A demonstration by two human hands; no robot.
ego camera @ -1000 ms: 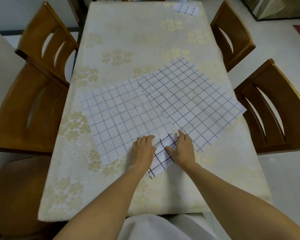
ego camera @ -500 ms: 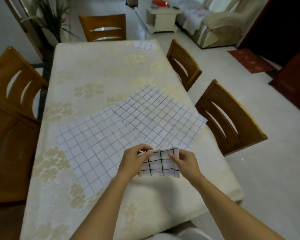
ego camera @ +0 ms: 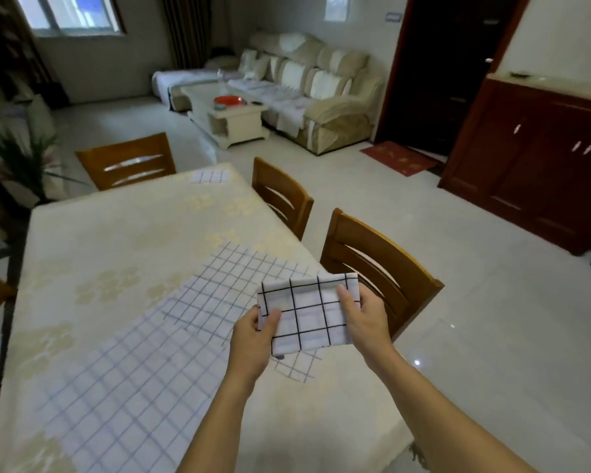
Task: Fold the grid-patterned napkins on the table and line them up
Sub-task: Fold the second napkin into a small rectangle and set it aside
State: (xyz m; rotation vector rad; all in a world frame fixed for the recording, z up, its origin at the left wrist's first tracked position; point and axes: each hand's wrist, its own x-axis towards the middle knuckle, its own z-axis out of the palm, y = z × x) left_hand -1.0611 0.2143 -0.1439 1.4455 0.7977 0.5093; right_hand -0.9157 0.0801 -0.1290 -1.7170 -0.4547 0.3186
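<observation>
My left hand [ego camera: 253, 339] and right hand [ego camera: 365, 319] hold folded napkin [ego camera: 307, 315] above worktop [ego camera: 116, 233], near right edge, fingers [ego camera: 272, 320] pinching its side edges. Two unfolded napkins [ego camera: 219, 281] flat beneath; second folded napkin [ego camera: 210, 176] at far edge.

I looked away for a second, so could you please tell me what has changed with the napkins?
The folded napkin, pressed flat on the table a second ago, has been lifted clear; the left hand and right hand now pinch its ends. The two unfolded napkins and the far folded napkin stayed put.
</observation>
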